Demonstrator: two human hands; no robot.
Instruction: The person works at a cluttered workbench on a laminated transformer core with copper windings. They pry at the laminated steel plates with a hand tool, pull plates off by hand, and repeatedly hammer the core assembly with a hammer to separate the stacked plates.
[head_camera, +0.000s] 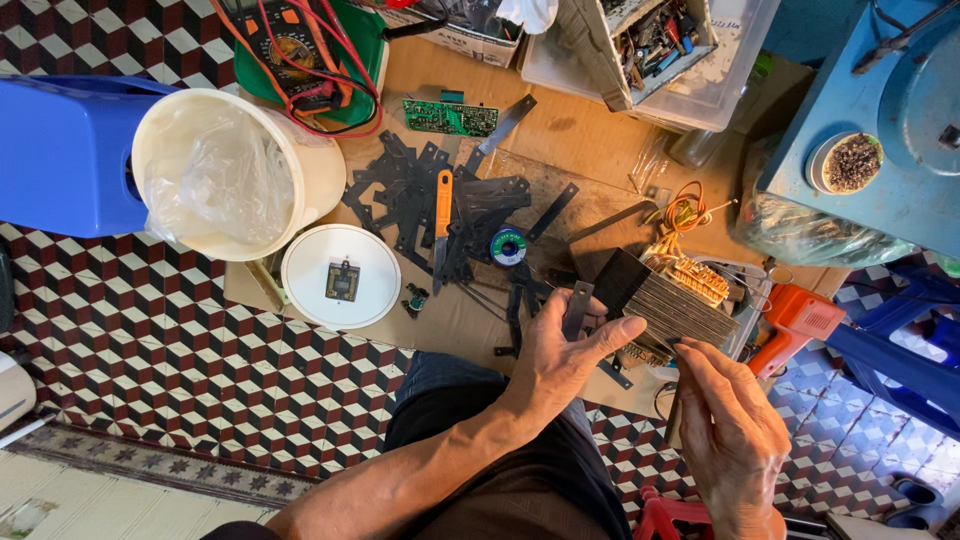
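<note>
— Closest to the lens, what do you see?

— Two bare forearms over dark trousers (520, 480), the person sitting above a floor of cube-patterned tiles (150, 340).

— And the left hand (560, 355)?

— Its fingers are closed on a thin dark metal strip (577, 308), which stands nearly upright between thumb and fingertips, just beside the transformer core.

— Where is that core?

— The transformer core (665, 300), a block of stacked dark plates with pale windings and orange wires on top, lies on a sheet of cardboard (560, 120) spread on the floor, straight ahead of both hands.

— The right hand (730, 430)?

— Its fingers are pinched together on something thin at the near edge of the plate stack; whether it is a plate or a tool, I cannot tell.

— What surrounds them?

— Beyond the left hand lies a heap of loose black plates (420, 195) with an orange-handled knife (442, 225) on it and a small spool of solder (508, 246) just beside. Further left sits a round white lid (305, 275) carrying a small dark component, next to a white bucket (320, 170) lined with clear plastic and a blue stool (60, 150). A green circuit board (450, 117) and a multimeter (295, 50) with red leads lie at the far side. An orange tool (800, 318) lies to the right of the core.
</note>
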